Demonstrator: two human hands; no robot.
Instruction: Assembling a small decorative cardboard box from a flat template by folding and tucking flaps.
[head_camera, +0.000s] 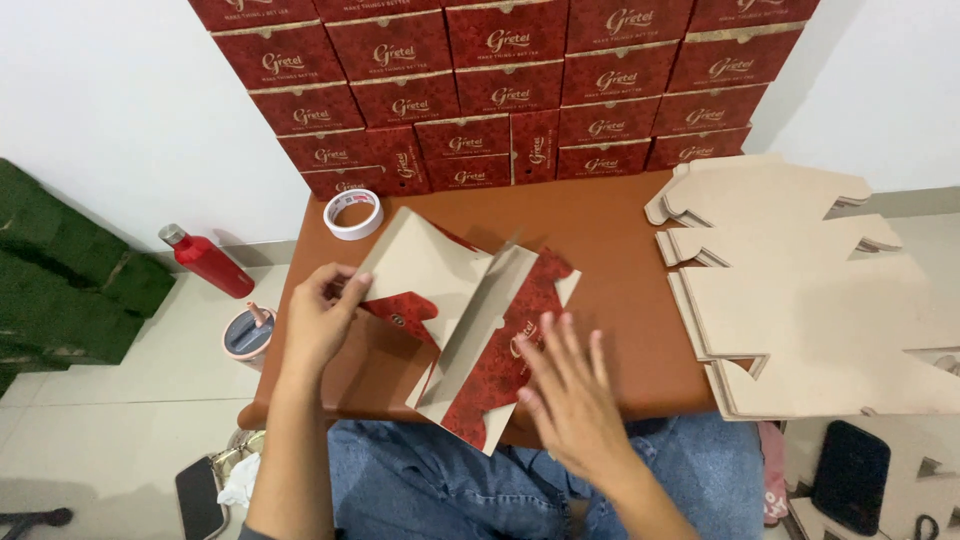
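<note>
Brown table (610, 250) bears one tape roll (353, 213); left hand (322, 315) pinches one box blank (470, 320), right hand (570, 385) flat, fingers apart.

The cardboard box blank (470, 320) is red with a printed pattern on one side and plain beige on the other. It is partly folded: one beige flap stands up in the middle, another tilts to the left. It lies on the near edge of the brown counter (610, 240), overhanging it slightly.
</note>
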